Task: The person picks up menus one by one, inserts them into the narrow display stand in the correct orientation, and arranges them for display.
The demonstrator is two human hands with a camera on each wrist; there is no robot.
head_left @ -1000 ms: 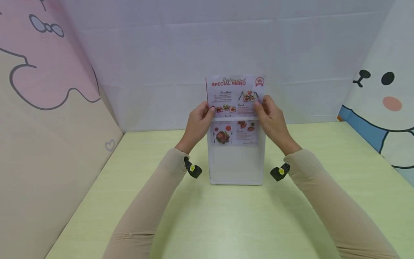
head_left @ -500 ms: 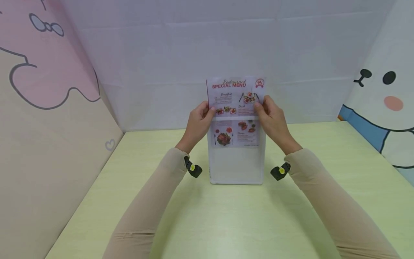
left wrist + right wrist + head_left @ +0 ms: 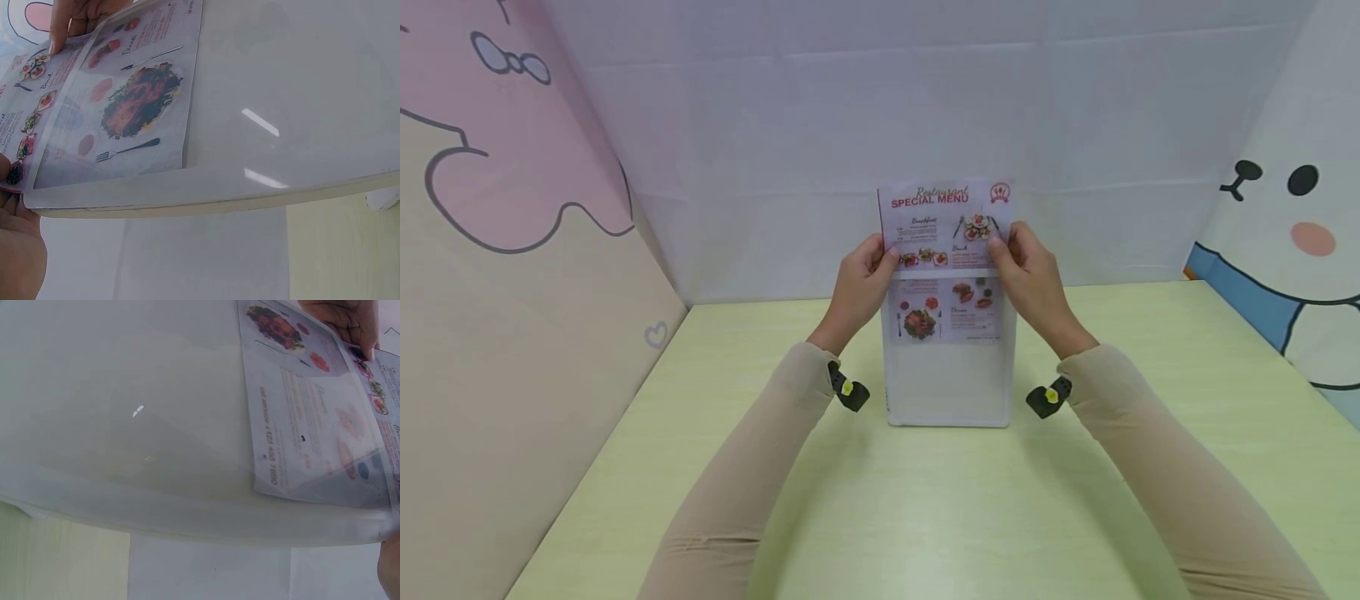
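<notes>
1. The left hand (image 3: 859,287) pinches the printed paper menu sheet (image 3: 945,227) at its nine o'clock edge.
2. The sheet sits partway inside the upright clear plastic sign holder (image 3: 948,379) on the pale green table (image 3: 880,500); its upper half is not yet in.
3. The right hand (image 3: 1033,283) pinches the three o'clock edge.

A pale yellow-green table (image 3: 925,517) fills the near and middle ground, running back to the white far wall and out to the cartoon-printed panels on the left and right. A clear acrylic menu holder (image 3: 947,383) stands upright on the table, at its middle toward the far edge.
</notes>
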